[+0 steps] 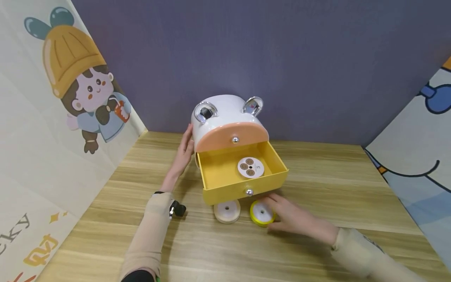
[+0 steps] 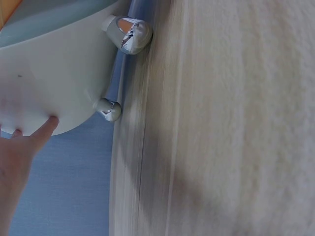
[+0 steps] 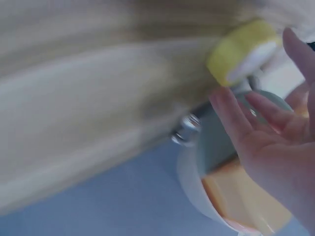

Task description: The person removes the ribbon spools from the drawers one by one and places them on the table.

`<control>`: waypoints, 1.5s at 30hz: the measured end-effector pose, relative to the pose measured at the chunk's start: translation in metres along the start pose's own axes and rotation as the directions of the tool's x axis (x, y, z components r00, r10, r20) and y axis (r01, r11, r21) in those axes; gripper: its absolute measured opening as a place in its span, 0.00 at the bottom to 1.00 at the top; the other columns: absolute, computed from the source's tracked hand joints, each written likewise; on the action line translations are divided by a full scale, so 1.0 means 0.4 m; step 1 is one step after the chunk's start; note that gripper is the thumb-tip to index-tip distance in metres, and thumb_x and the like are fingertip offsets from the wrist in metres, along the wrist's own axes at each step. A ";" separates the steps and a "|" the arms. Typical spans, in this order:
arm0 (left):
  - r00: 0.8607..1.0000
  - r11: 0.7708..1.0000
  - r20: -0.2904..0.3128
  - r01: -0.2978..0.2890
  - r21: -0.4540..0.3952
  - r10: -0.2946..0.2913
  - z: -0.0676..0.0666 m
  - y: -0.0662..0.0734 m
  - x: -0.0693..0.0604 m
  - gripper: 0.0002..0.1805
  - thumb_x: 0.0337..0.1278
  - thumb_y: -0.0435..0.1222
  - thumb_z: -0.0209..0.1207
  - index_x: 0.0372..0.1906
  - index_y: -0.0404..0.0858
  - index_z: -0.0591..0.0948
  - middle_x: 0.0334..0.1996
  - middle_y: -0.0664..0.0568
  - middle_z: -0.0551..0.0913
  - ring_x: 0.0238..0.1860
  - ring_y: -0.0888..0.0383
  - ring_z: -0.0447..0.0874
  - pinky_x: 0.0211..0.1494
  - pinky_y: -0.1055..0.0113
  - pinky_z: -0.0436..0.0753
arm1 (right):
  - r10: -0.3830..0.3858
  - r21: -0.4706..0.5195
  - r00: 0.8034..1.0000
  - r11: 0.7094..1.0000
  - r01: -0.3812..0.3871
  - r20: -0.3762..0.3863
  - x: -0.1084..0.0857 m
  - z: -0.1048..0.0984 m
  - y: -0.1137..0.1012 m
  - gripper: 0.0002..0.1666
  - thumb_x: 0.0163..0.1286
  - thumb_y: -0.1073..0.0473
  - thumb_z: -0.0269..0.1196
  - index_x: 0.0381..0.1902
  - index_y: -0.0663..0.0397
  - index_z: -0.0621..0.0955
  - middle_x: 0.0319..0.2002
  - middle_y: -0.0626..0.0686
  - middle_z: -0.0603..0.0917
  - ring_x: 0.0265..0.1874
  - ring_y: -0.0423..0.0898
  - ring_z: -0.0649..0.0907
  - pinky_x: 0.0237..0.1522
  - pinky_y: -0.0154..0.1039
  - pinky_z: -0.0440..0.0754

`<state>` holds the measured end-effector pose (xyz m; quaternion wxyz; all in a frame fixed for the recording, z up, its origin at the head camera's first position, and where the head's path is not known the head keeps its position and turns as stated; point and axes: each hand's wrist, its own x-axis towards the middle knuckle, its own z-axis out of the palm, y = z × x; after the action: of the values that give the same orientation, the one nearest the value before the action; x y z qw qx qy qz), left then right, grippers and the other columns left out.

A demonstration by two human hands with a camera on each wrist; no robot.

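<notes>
A small white storage box (image 1: 225, 109) with an orange front and silver ear-like rings stands on the table, its yellow drawer (image 1: 225, 192) pulled out. Inside the drawer lies a round tape roll (image 1: 250, 167) with a printed white face. My left hand (image 1: 184, 150) rests against the box's left side, fingers extended; the left wrist view shows its fingertips on the white wall (image 2: 64, 83). Before the drawer, my right hand (image 1: 294, 215) is beside a yellow tape roll (image 1: 262, 213), thumb and fingers spread close around it. Blur hides whether they touch.
A cream tape roll (image 1: 227, 211) lies under the drawer's front edge, left of the yellow one. The wooden table (image 1: 141, 188) meets a dark blue wall (image 1: 299, 70) behind the box. Silver feet (image 2: 129, 35) hold the box up.
</notes>
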<state>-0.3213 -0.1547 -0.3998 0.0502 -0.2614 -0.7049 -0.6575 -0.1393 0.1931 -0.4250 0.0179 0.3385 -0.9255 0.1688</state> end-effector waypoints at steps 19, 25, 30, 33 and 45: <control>1.000 1.000 -0.004 -0.004 0.023 0.004 -0.012 0.008 0.009 0.30 0.79 0.35 0.37 0.80 0.42 0.47 0.82 0.47 0.37 0.76 0.39 0.56 0.75 0.39 0.65 | -0.260 0.029 0.961 0.964 0.264 -0.092 0.065 -0.331 -0.110 0.27 0.63 0.54 0.71 0.59 0.53 0.79 0.55 0.48 0.84 0.49 0.43 0.85 0.49 0.40 0.87; 1.000 1.000 -0.009 -0.001 0.003 0.001 -0.011 0.005 0.007 0.30 0.79 0.35 0.37 0.80 0.42 0.47 0.82 0.48 0.37 0.80 0.41 0.48 0.75 0.39 0.64 | -0.208 0.030 0.971 0.977 0.213 -0.114 0.148 -0.361 -0.082 0.25 0.63 0.55 0.70 0.58 0.55 0.80 0.53 0.49 0.85 0.47 0.41 0.83 0.46 0.40 0.86; 1.000 1.000 -0.016 -0.007 -0.003 0.007 -0.013 -0.045 0.012 0.30 0.80 0.39 0.38 0.80 0.46 0.48 0.82 0.53 0.38 0.79 0.42 0.50 0.74 0.39 0.65 | -0.145 0.054 0.988 0.988 0.148 -0.050 0.200 -0.348 -0.047 0.23 0.66 0.57 0.69 0.57 0.58 0.80 0.52 0.52 0.85 0.45 0.44 0.82 0.46 0.41 0.85; 1.000 1.000 -0.017 -0.008 -0.010 0.008 -0.008 -0.052 0.007 0.30 0.80 0.38 0.38 0.80 0.45 0.48 0.82 0.52 0.38 0.80 0.42 0.48 0.74 0.39 0.65 | -0.108 0.078 0.994 0.991 0.108 0.003 0.221 -0.329 -0.025 0.24 0.67 0.56 0.67 0.58 0.59 0.79 0.53 0.53 0.84 0.45 0.46 0.82 0.48 0.43 0.83; 1.000 1.000 -0.009 -0.024 -0.001 0.024 0.006 0.000 -0.007 0.30 0.79 0.33 0.37 0.79 0.37 0.46 0.81 0.44 0.36 0.80 0.39 0.44 0.73 0.38 0.65 | -0.119 0.046 0.981 0.993 0.113 0.151 0.280 -0.275 0.013 0.32 0.61 0.55 0.72 0.58 0.66 0.78 0.52 0.60 0.83 0.51 0.54 0.80 0.56 0.50 0.80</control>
<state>-0.3183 -0.1532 -0.4011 0.0610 -0.2671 -0.7012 -0.6583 -0.2377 0.1628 -0.3065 -0.0497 0.4040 -0.8996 0.1583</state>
